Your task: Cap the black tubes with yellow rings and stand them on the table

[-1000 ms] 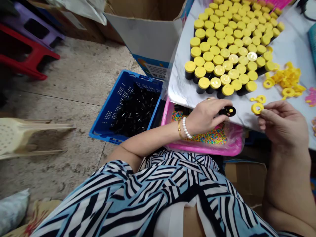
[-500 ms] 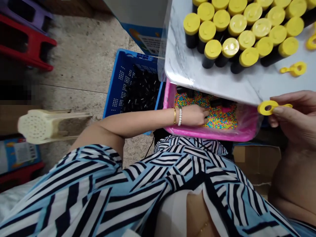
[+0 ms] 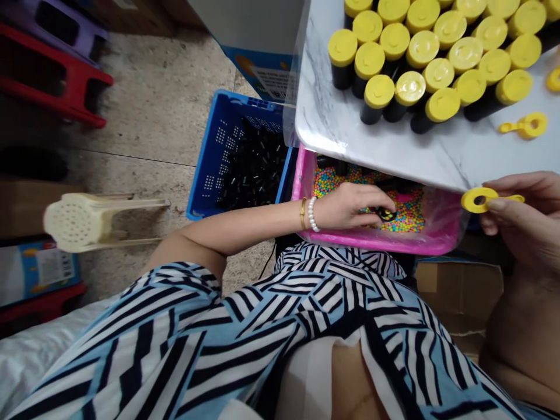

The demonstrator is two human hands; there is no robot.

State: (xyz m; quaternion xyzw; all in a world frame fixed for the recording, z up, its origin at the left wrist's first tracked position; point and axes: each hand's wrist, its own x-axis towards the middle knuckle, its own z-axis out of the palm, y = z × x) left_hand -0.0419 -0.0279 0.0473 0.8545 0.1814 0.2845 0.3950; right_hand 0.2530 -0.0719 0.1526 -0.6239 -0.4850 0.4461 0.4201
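Observation:
My left hand (image 3: 350, 205) is closed around a small black tube (image 3: 387, 215), held just over a heap of tiny multicoloured balls (image 3: 409, 217). Coloured balls show in the tube's open mouth; the rest of it is hidden by my fingers. The balls lie in a pink basin (image 3: 437, 245) lined with clear plastic, where more black tubes lie at the far side. By the table's corner my right hand (image 3: 525, 213) pinches a yellow bubble wand (image 3: 479, 200) with a ring at one end. A similar yellow wand (image 3: 527, 125) lies on the table.
Several black tubes with yellow caps (image 3: 422, 49) stand in rows on the marbled white table (image 3: 437, 154), which overhangs the basin. A blue crate (image 3: 210, 157) of black tubes sits left on the floor. Beyond are a cream stool (image 3: 72, 221) and a red stool (image 3: 83, 81).
My left hand has risen out of the coloured balls, and the black tube now shows in it. My right hand keeps its pinch on the yellow wand. The view has shifted slightly.

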